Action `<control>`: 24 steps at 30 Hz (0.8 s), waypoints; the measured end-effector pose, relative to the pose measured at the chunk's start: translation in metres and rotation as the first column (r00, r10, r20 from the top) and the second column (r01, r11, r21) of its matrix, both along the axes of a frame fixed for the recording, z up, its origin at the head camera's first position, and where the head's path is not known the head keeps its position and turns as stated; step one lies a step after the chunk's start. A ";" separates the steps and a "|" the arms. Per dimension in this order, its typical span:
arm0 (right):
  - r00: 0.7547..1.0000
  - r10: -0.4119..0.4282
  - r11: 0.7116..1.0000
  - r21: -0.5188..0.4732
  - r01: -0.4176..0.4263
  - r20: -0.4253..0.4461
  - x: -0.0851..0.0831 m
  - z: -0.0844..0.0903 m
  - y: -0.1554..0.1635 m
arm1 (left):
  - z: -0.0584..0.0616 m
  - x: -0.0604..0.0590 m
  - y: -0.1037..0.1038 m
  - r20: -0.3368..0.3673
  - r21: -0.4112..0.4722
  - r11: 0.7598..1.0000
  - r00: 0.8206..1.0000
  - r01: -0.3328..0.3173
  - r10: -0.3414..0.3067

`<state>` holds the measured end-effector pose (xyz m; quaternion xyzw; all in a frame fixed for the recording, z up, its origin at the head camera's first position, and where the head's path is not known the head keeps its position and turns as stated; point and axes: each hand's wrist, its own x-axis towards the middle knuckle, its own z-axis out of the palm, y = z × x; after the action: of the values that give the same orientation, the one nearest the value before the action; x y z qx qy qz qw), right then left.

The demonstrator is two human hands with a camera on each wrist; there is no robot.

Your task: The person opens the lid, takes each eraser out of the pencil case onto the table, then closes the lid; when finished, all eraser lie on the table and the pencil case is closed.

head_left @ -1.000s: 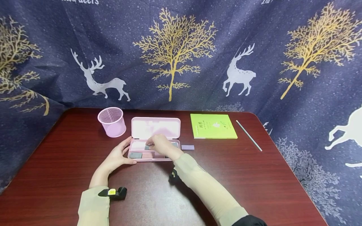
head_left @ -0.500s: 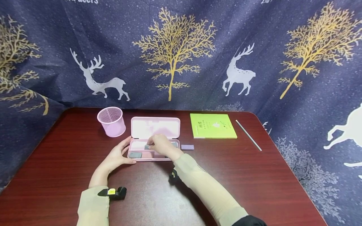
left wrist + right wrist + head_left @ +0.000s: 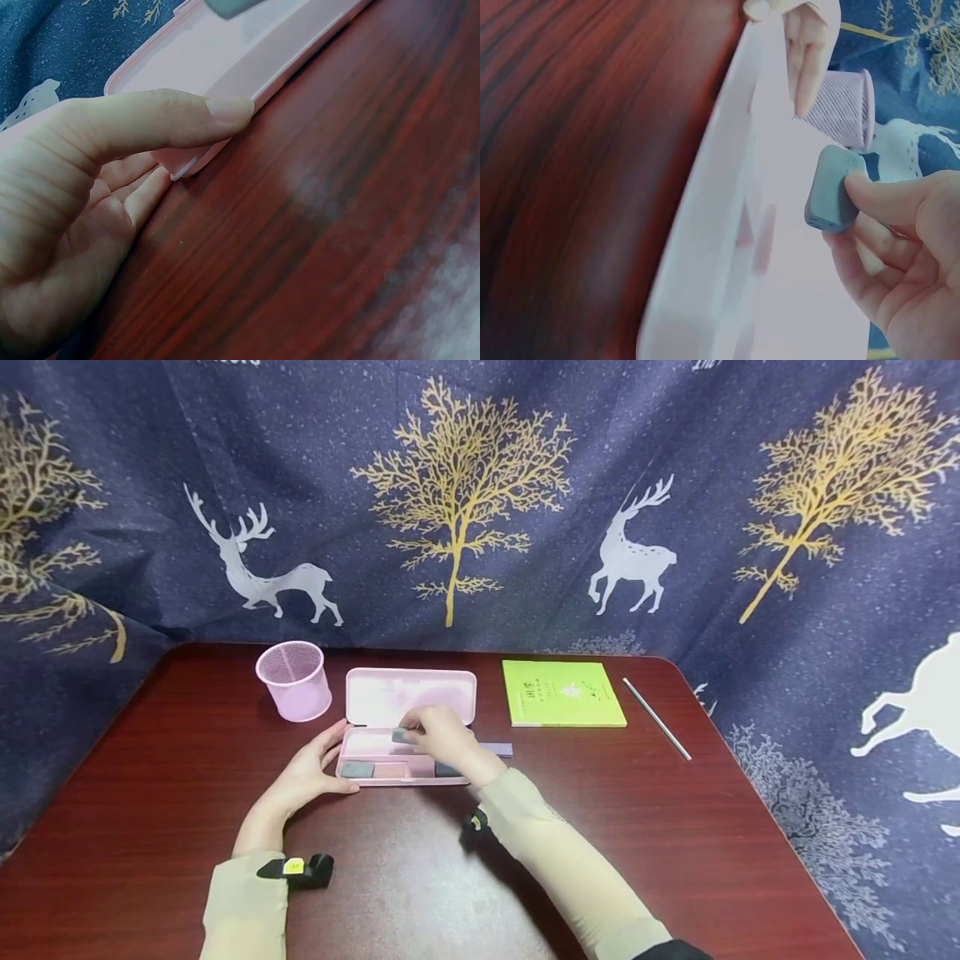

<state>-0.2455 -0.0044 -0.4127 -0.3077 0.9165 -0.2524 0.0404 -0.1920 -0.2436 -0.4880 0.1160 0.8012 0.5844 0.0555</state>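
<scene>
Over the open pink case (image 3: 408, 768) the right hand (image 3: 442, 737) pinches a grey eraser (image 3: 831, 189), left hand (image 3: 311, 768) spread steadying the edge; that fingertip grip looks slight, so it could drop.

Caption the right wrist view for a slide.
Right hand pinches a grey eraser above the open pink pencil case, with the pink mesh cup beyond.
</scene>
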 end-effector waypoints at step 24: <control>0.989 -0.138 0.985 -0.094 0.143 0.055 -0.019 -0.007 0.123 | -0.001 -0.001 0.000 0.026 -0.013 1.000 1.000 -0.005 0.006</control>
<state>-0.2650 0.1189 -0.4198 -0.2377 0.9213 -0.3064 0.0296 -0.1929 -0.2435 -0.4891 0.1059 0.8046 0.5807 0.0650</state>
